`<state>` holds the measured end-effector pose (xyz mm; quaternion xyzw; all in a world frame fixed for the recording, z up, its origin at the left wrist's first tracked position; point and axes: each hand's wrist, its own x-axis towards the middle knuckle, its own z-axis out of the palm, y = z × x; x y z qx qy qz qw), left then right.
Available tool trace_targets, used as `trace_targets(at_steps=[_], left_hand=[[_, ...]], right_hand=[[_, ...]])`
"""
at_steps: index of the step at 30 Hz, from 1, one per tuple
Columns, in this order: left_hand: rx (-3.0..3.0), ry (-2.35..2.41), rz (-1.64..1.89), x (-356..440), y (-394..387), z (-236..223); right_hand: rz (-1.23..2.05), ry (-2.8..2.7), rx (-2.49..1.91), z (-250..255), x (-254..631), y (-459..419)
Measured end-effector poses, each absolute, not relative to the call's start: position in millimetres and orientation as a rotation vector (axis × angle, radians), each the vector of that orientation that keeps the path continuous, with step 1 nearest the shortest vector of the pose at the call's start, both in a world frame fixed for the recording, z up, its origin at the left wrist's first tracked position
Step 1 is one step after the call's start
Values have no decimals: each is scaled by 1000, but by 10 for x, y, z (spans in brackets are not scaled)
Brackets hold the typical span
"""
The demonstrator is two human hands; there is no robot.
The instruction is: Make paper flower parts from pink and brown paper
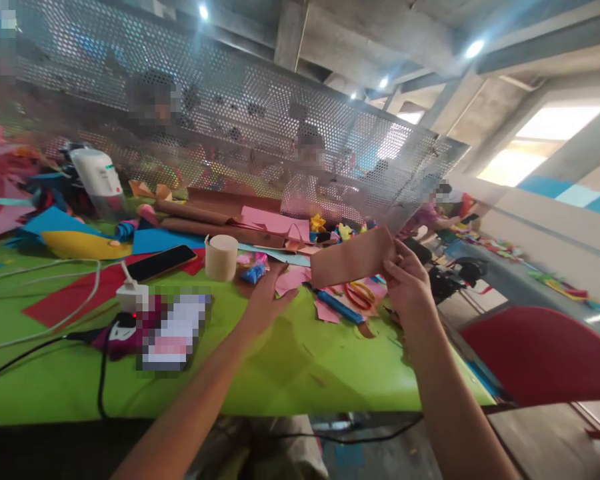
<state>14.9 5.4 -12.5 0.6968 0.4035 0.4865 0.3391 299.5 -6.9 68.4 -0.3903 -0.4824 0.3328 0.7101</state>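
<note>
My right hand (pixel 407 283) is closed on the right end of a brown paper strip (pixel 353 257), held up above the green table (pixel 280 373). My left hand (pixel 265 297) reaches forward over the table with its fingers stretched toward pink paper scraps (pixel 290 279) and a small blue packet (pixel 254 272); it holds nothing. Orange-handled scissors (pixel 361 293) and a blue pen-like tool (pixel 340 307) lie below the strip.
A roll of tape (pixel 221 257), a phone (pixel 161 262), a white charger (pixel 133 295) with cables, brown paper rolls (pixel 215 223) and coloured sheets crowd the table. A perforated metal screen (pixel 260 113) stands behind, with people beyond it. A red chair (pixel 545 353) is at right.
</note>
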Motion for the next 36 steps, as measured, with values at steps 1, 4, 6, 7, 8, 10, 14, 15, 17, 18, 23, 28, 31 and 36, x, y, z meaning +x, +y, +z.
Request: trace_targets(at_steps=[1,4,6,7,8,10,14,15,17,18,23,28,31,36], left_hand=[[1806,1039,1257,164,64,-112],[1772,953,1238,213,91,-48],[1719,882,1215,239,96,7],[1677,853,1187,249,90,35],[1625,826,1151,256,78,62],[1514,769,1064,261,35,106],[1373,723,990,244,-83,130],[1359,730,994,234,-110,122],[1348,756,1015,206,-154,93],[1349,773,1024,190,-170,74],[1335,850,1057,113,-219,-11],[1298,895,1110,101,-280,-65],[1321,951,1103,108,-325,-126],[1356,961,1016,92,-401,-235]], right_hand=[[768,-1060,-865,686,2983,-94],[871,-1041,-853,673,2919,-173],[944,-1046,-842,663,2849,-238],[981,-1047,-835,659,2808,-271],[1020,-1046,-827,656,2766,-304],[1091,-1038,-813,648,2685,-360],[1138,-997,-819,597,2587,-420],[1139,-989,-833,575,2580,-426],[1135,-971,-874,521,2580,-430],[1130,-959,-899,491,2583,-430],[1144,-924,-951,329,2564,-459],[1201,-1036,-1020,150,2429,-540],[1162,-1072,-1118,13,2343,-573],[1138,-1110,-1152,-185,2253,-604]])
